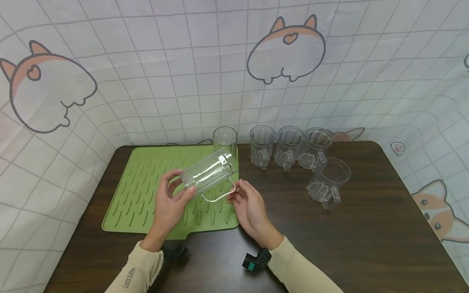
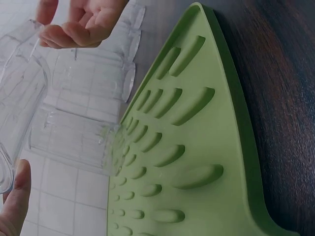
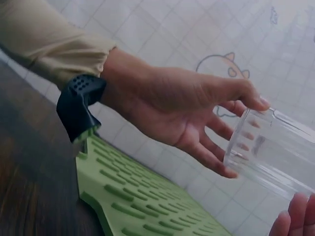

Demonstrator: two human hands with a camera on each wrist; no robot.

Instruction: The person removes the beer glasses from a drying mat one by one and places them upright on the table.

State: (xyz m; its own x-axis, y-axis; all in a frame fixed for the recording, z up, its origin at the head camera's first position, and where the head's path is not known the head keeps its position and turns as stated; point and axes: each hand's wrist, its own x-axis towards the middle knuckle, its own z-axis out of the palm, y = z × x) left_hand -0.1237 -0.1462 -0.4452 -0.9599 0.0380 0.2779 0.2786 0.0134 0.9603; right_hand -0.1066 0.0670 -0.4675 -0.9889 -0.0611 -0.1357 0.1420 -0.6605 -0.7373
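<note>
A clear glass mug (image 1: 209, 171) is held tilted above a green drying mat (image 1: 135, 183), its handle (image 1: 220, 198) on the lower side. My left hand (image 1: 170, 199) grips one end of the mug, thumb on the near side and fingers around the far side. At the other end, the fingertips of my right hand (image 1: 250, 207) pinch the handle; the left wrist view also shows these fingers (image 2: 81, 32) at it. In the right wrist view the left hand (image 3: 177, 108) spans the mug's end (image 3: 275, 147). Behind it, another clear glass (image 1: 225, 136) stands upright at the mat's back right corner.
Three glass mugs (image 1: 262, 142) stand in a row along the table's back edge, right of the mat. Nearer, another glass mug (image 1: 327, 181) stands on the dark wooden table (image 1: 366, 236). A patterned cloth wall (image 1: 227, 81) encloses the back and sides.
</note>
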